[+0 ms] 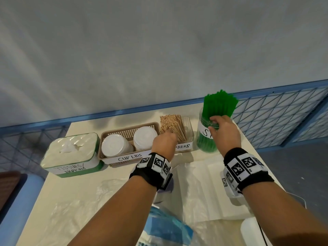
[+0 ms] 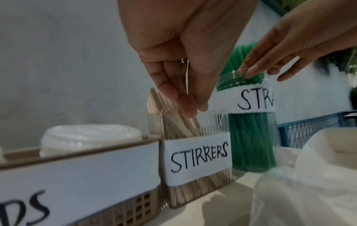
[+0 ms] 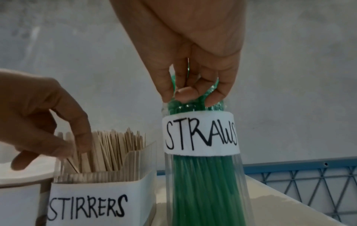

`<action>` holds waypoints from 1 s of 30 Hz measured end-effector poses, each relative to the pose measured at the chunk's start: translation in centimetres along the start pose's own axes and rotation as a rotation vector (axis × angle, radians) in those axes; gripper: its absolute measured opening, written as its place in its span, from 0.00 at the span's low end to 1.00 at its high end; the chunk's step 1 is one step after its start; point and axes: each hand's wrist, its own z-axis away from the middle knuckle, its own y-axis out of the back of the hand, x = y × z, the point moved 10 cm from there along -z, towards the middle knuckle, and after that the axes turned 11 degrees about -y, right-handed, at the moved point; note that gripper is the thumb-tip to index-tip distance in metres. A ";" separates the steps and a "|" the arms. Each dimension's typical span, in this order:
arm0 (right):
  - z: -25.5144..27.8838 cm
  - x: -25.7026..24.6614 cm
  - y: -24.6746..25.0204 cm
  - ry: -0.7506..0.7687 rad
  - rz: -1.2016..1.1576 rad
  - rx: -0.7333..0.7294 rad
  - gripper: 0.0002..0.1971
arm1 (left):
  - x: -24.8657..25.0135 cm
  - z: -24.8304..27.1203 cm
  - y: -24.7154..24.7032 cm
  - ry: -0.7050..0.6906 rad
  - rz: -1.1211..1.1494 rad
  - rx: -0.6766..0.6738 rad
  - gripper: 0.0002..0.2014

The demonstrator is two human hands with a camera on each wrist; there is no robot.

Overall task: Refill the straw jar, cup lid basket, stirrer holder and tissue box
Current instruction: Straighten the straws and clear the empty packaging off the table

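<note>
A pale bench set against a plain grey wall, edged by blue metal railing.

The wall [image 1: 159,50] is flat, grey-white and unmarked, lit softly and evenly with faint diagonal shading across it. A cream-topped bench [image 1: 79,201] runs up to it. Behind the bench's far edge runs a blue rail [image 1: 124,110], and on either side blue-framed wire mesh panels [image 1: 276,110] with a diamond lattice slope away. Beyond the right-hand mesh lies a dark grey floor [image 1: 301,174]. At the lower left stands a pale blue rounded post [image 1: 17,201], with a dark brown surface [image 1: 8,185] beside it.
</note>
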 end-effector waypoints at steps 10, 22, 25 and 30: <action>9.2 -6.4 1.0 0.054 -0.028 -0.247 0.17 | -0.6 8.4 8.5 -0.005 0.095 0.169 0.11; 31.5 -1.5 -12.3 0.103 0.639 -0.807 0.67 | -2.5 25.6 -1.3 0.390 0.663 -0.115 0.32; 32.2 -0.6 -12.8 0.073 0.644 -0.710 0.61 | -2.3 28.3 -3.0 0.457 0.755 -0.086 0.35; 31.9 -0.2 -13.3 0.093 0.626 -0.582 0.37 | -2.7 31.4 -3.4 0.505 0.871 -0.015 0.44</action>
